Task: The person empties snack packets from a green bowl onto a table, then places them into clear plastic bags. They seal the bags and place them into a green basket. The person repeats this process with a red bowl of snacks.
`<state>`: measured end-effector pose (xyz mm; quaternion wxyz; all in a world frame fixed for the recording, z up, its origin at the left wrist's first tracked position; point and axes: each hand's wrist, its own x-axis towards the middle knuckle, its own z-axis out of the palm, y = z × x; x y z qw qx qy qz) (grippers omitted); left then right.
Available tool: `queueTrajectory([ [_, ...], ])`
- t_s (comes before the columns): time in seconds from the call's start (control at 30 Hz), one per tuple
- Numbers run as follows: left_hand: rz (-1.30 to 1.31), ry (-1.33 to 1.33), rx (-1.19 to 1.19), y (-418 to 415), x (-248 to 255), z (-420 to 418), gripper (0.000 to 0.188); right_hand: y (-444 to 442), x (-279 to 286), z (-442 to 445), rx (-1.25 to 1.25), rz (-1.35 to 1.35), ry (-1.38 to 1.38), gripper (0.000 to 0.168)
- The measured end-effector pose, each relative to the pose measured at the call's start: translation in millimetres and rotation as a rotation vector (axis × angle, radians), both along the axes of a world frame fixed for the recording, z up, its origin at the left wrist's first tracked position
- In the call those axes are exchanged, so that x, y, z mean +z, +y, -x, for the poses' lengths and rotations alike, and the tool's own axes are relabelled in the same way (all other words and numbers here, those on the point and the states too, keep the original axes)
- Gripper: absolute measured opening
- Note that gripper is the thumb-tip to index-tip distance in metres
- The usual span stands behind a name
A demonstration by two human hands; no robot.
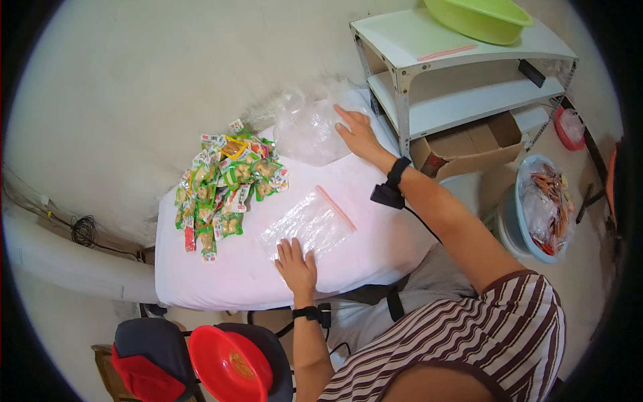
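A clear plastic zip bag [314, 221] with a pink seal strip lies flat on the white cloth of the table [211, 284]. My left hand [296, 266] rests with spread fingers on the bag's lower left corner. At the far side of the table, a loose heap of clear plastic bags [314, 133] lies near the wall. My right hand [356, 133] is at the heap's right edge, index finger stretched over the plastic; no grip on it shows. To the left is a pile of small sealed snack packets [221, 186], mostly green and white. Both wrists wear black straps with small devices.
A white metal-framed shelf [402, 55] at the back right holds a green basin [482, 20]. Under it is an open cardboard box [467, 145]. A light-blue tub [525, 226] of packets stands at the right. A red basin [226, 364] sits on a dark chair at the front left.
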<state>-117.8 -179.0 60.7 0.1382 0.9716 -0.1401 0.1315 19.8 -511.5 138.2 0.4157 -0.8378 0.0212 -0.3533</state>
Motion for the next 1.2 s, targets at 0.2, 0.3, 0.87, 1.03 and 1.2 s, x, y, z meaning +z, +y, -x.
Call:
queueTrajectory([
  [0.2, -0.021, -0.054, -0.004, 0, -3, 2, 0.048, 6, -12, -41, 0.225, 0.091, 0.664, 0.053],
  [0.3, -0.003, -0.066, 0.001, 0, -3, 3, 0.045, -6, -30, -44, 0.195, -0.016, 0.549, 0.054],
  [0.87, -0.021, -0.284, -0.036, -1, 6, 26, 0.034, 28, 28, 133, 0.264, 0.577, 0.701, 0.040],
  [1.03, 0.050, -0.278, -0.040, -16, 13, 49, 0.035, 32, 55, 115, 0.095, 0.417, 0.208, 0.027],
  [1.2, 0.112, -0.216, -0.093, -33, 11, 69, 0.034, 2, 9, 31, -0.046, 0.572, 0.041, 0.017],
])
